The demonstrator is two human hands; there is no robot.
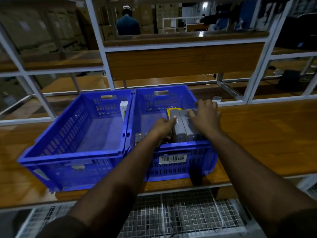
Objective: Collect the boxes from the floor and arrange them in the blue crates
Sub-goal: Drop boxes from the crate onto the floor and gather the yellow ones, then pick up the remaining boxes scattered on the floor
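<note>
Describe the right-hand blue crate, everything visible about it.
The right-hand blue crate looks like moulded plastic, with slotted walls, a handle cutout in its far wall and a barcode label on its near wall. It sits upright on the wooden shelf, side by side against the other blue crate. Inside, grey boxes stand on edge along its right side, with a yellow box behind them. The left hand holds one grey box; the right hand rests on the others.
</note>
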